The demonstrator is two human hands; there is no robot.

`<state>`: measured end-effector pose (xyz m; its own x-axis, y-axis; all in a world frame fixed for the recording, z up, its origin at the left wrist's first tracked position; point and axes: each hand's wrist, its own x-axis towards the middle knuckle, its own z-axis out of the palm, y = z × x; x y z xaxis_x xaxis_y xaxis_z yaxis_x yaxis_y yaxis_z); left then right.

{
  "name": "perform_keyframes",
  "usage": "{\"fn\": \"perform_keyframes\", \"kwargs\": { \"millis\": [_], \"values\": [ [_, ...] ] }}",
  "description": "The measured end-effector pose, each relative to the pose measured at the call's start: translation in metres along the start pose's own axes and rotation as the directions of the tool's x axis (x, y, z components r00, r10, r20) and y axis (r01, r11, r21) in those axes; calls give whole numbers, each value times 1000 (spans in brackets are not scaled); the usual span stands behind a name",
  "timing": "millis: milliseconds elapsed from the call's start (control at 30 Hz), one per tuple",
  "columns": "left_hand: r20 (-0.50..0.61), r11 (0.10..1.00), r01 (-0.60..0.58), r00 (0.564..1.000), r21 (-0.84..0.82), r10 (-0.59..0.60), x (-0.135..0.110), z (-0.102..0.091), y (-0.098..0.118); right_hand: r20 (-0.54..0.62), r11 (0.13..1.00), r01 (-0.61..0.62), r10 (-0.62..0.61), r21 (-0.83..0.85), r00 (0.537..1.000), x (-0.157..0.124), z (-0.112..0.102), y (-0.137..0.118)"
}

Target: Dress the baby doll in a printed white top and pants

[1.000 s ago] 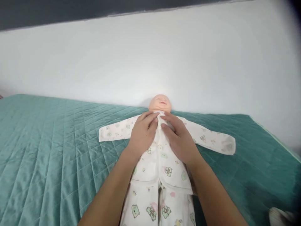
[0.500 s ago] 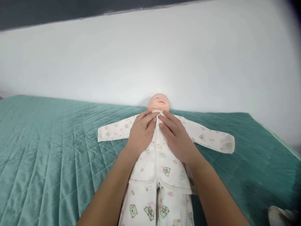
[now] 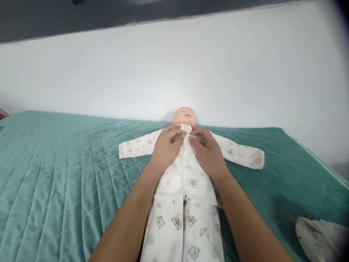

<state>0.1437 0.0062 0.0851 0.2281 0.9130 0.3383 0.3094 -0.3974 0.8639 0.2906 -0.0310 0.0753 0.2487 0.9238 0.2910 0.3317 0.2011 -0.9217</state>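
A baby doll (image 3: 184, 115) lies on its back, dressed in a white printed jacket (image 3: 196, 183) and matching trousers (image 3: 166, 227). The jacket's sleeves stretch out to both sides. At the chest, just below the collar, my left hand (image 3: 167, 145) pinches the jacket's front edge between thumb and fingers. My right hand (image 3: 208, 151) is closed on the opposite front edge, its fingertips close to the left ones. Lower down the front, a button (image 3: 185, 159) shows. Whether a button sits between my fingertips, I cannot tell.
The doll rests on a green quilted cover (image 3: 68, 182). Behind its head rises a white wall (image 3: 163, 69) with a dark band (image 3: 95, 18) along the top. A pale cloth item (image 3: 319, 236) lies at the lower right.
My hands have gone from resting flatter on the chest to pinching the jacket's front edges near the collar, lifting the cloth slightly. The camera view has tilted up a little.
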Motion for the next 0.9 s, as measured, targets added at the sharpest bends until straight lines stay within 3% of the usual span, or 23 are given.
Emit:
{"fn": "perform_keyframes", "kwargs": {
  "millis": [133,267,667,900],
  "values": [
    [16,996,-41,999,-80,43,-7,-3,-3,7,996,73,-73,-56,997,-22,-1,-1],
    [72,986,-2,997,-169,15,-10,-7,-8,46,985,137,-132,-109,990,-39,-4,2],
    [172,953,81,985,-292,-31,0,-11,-16,77,984,126,-117,-126,990,-34,-7,0],
    [160,946,101,986,-307,-53,-1,-13,-17,57,984,124,-117,-130,991,-34,-7,0]
  ]
}}
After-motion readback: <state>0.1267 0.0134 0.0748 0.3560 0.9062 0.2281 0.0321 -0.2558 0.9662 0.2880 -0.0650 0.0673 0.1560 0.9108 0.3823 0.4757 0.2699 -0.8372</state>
